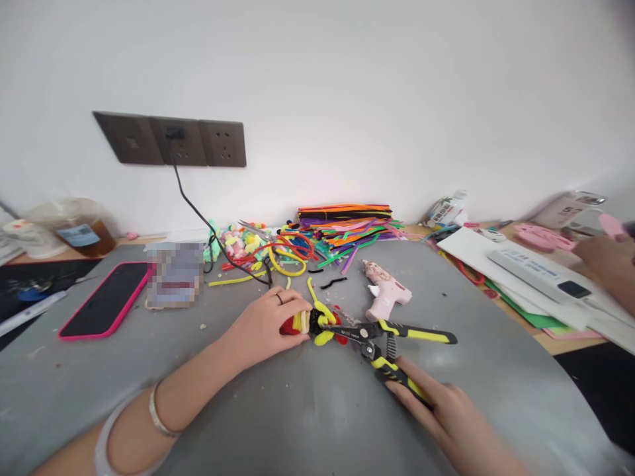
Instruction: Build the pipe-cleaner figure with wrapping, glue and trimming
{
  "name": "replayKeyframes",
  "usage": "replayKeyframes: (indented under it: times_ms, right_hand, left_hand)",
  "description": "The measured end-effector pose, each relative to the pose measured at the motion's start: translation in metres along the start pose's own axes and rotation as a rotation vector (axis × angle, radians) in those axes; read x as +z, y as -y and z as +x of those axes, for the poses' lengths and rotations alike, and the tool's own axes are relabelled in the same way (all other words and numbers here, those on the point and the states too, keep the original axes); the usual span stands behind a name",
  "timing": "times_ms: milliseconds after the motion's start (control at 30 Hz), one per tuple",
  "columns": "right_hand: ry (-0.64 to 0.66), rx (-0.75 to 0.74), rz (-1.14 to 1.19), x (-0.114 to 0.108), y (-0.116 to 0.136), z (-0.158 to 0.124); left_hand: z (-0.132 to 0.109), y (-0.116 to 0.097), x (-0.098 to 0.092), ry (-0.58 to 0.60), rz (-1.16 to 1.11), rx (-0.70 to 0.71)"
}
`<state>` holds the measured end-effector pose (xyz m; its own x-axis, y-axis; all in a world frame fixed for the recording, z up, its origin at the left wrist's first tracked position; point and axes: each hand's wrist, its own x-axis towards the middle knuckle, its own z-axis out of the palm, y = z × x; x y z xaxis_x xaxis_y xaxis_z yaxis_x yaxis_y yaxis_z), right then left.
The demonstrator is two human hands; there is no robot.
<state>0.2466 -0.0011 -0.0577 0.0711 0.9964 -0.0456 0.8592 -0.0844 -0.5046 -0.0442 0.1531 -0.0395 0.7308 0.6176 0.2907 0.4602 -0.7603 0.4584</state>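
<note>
My left hand (270,322) is closed around a small pipe-cleaner figure (301,322) with red, yellow, white and black bands, pressed low over the grey mat. Yellow and red loops stick out from its right end. My right hand (441,413) grips the lower handle of black-and-yellow pliers (370,334). The handles are spread apart, and the upper one is free of my fingers. The jaws point left and reach the figure's loops; whether they bite on one cannot be made out. Just beyond the pliers lies a pink glue gun (389,291).
Bundled pipe cleaners (347,215), pom-poms (243,241) and scissors (255,229) lie along the wall. A pink-cased phone (106,301) rests at left. A black cord (191,205) runs down from the socket. At right are papers (471,248) and another person's hand (608,258).
</note>
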Motion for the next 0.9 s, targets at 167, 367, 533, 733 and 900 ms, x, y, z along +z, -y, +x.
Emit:
replayKeyframes:
  times_ms: [167,367,533,733,900]
  right_hand:
    - [0.014,0.024,-0.02,0.0009,-0.0045,-0.0004]
    - [0.012,0.032,-0.002,0.0008,-0.0041,0.0004]
    - [-0.005,0.039,0.004,0.0039,-0.002,0.0006]
    - [-0.024,0.015,0.047,0.0074,-0.0062,-0.0009]
    - [-0.043,-0.002,0.075,0.0098,-0.0099,0.0019]
  left_hand:
    - [0.001,-0.0008,-0.0011,0.006,-0.011,-0.009]
    - [0.0008,-0.0006,-0.0014,0.002,-0.014,-0.011]
    - [0.0001,0.0003,-0.0008,0.01,0.001,-0.02]
    - [-0.0001,0.0003,0.0005,-0.01,-0.003,-0.019]
    - [0.0,-0.0004,0.0007,-0.019,0.002,-0.028]
